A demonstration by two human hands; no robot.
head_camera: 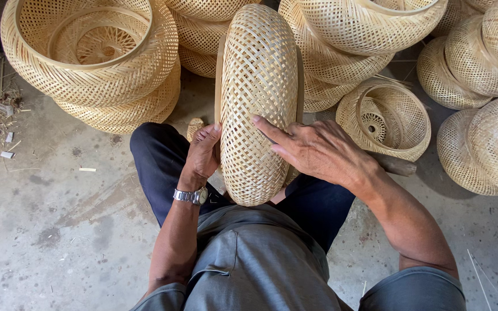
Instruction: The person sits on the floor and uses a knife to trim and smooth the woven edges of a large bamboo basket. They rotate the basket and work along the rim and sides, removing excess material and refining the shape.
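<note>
- Here, a person sits on a grey concrete floor point(59, 230), seen from above, with a woven bamboo shade point(259, 103) standing on edge between the knees; its lower end rests against the lap
- The left hand point(204, 152) grips the shade's left rim, fingers curled around the edge; a metal wristwatch point(192, 196) sits on that wrist
- The right hand point(318, 151) lies flat on the right side of the weave, fingers spread a little and the forefinger stretched out across the lattice; it presses rather than pinches
- The legs are in dark blue trousers point(157, 161); the shirt is grey
- A stack of wide woven shades point(96, 69) stands at the upper left, the top one open side up, showing its inner ring
- A smaller open-mouthed basket point(384, 118) lies just right of the held shade, close to the right hand
- More rounded woven shades point(479, 63) are piled along the top and right edge; bamboo scraps point(4, 135) litter the floor at far left
</note>
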